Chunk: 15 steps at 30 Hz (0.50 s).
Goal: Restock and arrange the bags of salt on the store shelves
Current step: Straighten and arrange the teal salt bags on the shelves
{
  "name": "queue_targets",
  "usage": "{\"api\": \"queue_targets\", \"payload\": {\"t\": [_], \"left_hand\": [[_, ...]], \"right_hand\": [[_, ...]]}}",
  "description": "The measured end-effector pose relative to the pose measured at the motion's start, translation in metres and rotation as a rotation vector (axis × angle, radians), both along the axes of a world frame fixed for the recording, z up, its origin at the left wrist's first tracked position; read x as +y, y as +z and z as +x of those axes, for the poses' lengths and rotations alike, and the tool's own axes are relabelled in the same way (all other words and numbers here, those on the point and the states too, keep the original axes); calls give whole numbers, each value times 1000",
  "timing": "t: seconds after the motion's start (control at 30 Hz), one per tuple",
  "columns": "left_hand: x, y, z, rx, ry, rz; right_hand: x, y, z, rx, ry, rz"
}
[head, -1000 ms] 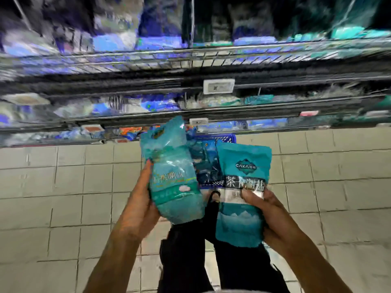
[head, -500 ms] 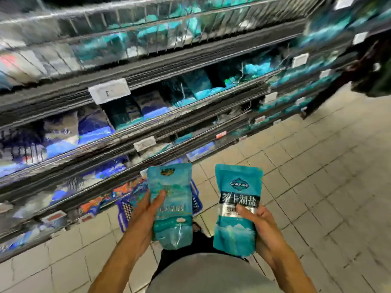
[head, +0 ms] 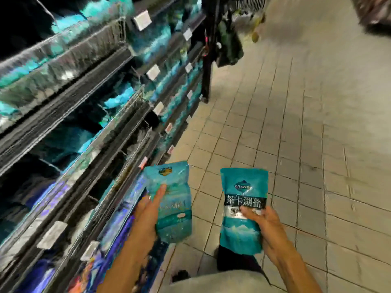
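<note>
Your left hand (head: 148, 210) held a clear-fronted teal bag (head: 171, 204) of salt, thumb stretched up across its face and the other fingers hidden behind it. The bag stood roughly upright, its top tipped slightly toward the shelves (head: 80, 115) on your left, and it hung in the air just off the lower shelf edge. Your right hand (head: 264, 227) gripped a second bag (head: 243, 208), a darker teal pouch with a black band of white characters, thumb pressed on the front just below that band and fingers curled round its right edge. This pouch was also upright, held above the tiled floor (head: 306, 144) and near the first bag, with a gap of floor showing between them.

The shelves ran away from you along the left side, several tiers deep, with wire fronts and small white price tags (head: 153, 72) on their edges. Teal and blue packs lay on them, but motion blur made them too smeared to tell apart. At the far end of the shelving a dark post (head: 208, 60) stood with something dark green hanging beside it. Your legs showed dark below the bags.
</note>
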<state>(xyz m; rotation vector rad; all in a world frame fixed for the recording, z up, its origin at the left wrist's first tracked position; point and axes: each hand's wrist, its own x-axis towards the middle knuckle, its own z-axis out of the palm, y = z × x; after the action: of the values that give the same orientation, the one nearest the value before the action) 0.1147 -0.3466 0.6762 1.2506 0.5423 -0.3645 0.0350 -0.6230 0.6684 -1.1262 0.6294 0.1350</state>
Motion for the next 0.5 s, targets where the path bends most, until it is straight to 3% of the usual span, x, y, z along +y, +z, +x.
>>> {"api": "queue_targets", "payload": {"t": [0.1, 0.23, 0.5], "left_hand": [[-55, 3, 33, -54, -146, 10], [-59, -7, 47, -25, -116, 4], [-178, 3, 134, -74, -171, 19]], "right_hand": [[-62, -8, 15, -7, -64, -19], [-64, -13, 24, 0, -32, -23], [-176, -3, 100, -59, -15, -37]]}}
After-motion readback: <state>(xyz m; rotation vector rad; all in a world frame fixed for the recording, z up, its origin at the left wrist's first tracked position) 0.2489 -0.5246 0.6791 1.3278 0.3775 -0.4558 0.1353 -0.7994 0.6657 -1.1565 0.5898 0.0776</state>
